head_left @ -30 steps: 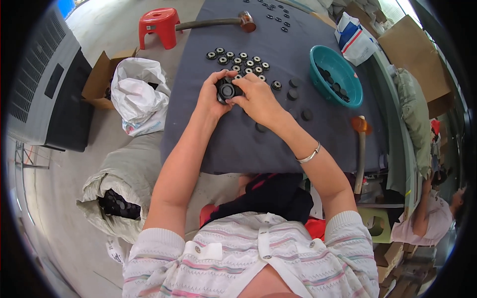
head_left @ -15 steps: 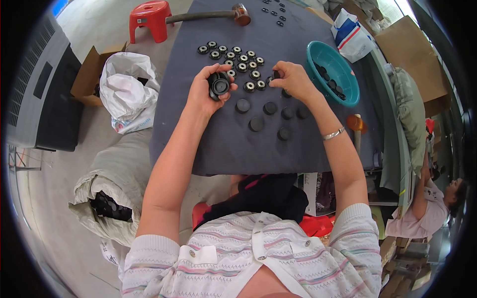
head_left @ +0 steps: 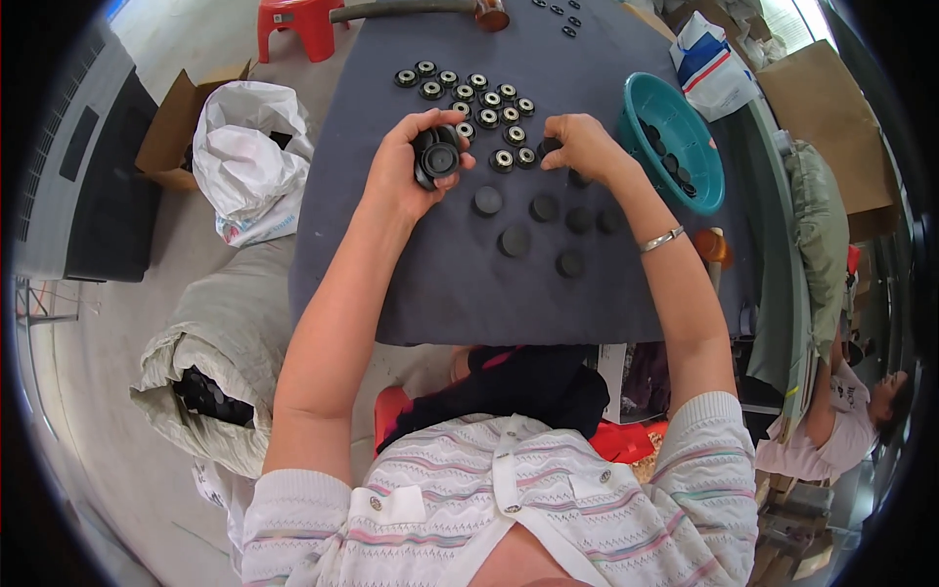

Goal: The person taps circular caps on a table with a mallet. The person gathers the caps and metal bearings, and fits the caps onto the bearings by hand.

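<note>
Several small black round caps or wheels (head_left: 439, 159) are gathered in my left hand (head_left: 406, 171), its fingers curled round them above the table. Between the thumb and fingers of my right hand (head_left: 592, 152) is a black round cap (head_left: 551, 147), low over the table at the edge of a group of black wheels. These wheels (head_left: 487, 118) have silver bearing centres facing up. I cannot tell whether the pinched cap rests on a wheel. Nearer to me, several plain black discs (head_left: 514, 240) lie spread on the dark grey table cover (head_left: 440, 293).
At the right stands a teal basin (head_left: 706, 147) with black pieces inside, beside an amber-headed mallet (head_left: 712, 245). Another mallet (head_left: 489, 15) lies at the far edge near a red stool (head_left: 298, 29). Left of the table are a white bag (head_left: 245, 176) and an open sack (head_left: 220, 323). A person (head_left: 831, 421) is at far right.
The whole view has shifted slightly. My right hand has lowered the black cap over a wheel whose silver centre showed before and is now covered. My left hand keeps its handful.
</note>
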The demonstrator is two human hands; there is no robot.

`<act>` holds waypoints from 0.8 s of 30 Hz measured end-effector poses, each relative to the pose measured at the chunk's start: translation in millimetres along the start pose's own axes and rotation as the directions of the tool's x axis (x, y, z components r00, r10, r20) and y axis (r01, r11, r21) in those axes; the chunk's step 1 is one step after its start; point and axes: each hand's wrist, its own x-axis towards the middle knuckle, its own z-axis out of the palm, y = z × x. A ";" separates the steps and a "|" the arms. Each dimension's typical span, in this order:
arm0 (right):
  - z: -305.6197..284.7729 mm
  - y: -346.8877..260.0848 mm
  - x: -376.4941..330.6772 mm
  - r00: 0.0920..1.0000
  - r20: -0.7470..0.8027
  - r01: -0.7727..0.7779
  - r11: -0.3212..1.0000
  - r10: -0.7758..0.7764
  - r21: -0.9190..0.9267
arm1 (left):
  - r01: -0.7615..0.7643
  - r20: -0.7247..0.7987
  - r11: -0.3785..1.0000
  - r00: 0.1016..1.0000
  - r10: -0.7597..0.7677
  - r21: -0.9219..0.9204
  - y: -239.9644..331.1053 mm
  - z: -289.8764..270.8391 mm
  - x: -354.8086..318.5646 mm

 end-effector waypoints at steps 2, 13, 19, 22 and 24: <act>-0.7 -0.5 0.1 1.000 0.004 -0.010 1.000 0.010 0.012 | -0.006 0.009 1.000 1.000 0.006 0.017 0.4 0.7 -1.0; 6.0 15.0 8.9 0.995 0.013 0.098 0.992 -0.097 -0.083 | -0.005 -0.030 1.000 1.000 0.004 -0.007 0.1 -3.5 2.5; -8.1 8.4 2.8 0.991 -0.115 0.045 0.980 -0.069 -0.194 | -0.006 -0.038 1.000 0.999 0.005 -0.014 1.5 -2.1 1.8; -7.5 -9.8 -12.2 0.968 -0.215 0.080 0.969 -0.132 -0.232 | -0.014 -0.037 1.000 0.999 0.014 -0.010 0.9 -2.2 2.4; 2.4 -26.5 -21.0 0.921 -0.287 0.209 0.955 -0.265 -0.210 | -0.010 -0.033 1.000 0.999 0.010 -0.008 0.1 -2.4 3.3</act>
